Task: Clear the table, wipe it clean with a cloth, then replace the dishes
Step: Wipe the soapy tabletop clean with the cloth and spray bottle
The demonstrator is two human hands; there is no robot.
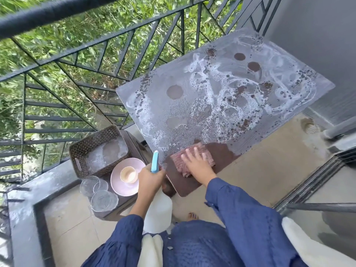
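Observation:
The brown table is covered in white foam and spray across most of its top; the near strip is wiped dark. My right hand presses flat on a pinkish-brown cloth at the table's near edge. My left hand grips a white spray bottle with a blue nozzle, held just left of the table's near corner. The dishes stand on a low stand to the left: a pink plate with a cream cup on it, and two clear glass bowls.
A brown perforated basket sits behind the dishes on the dark stand. A black metal railing bounds the balcony at the left and back. A grey wall stands behind the table. A floor drain lies at the right.

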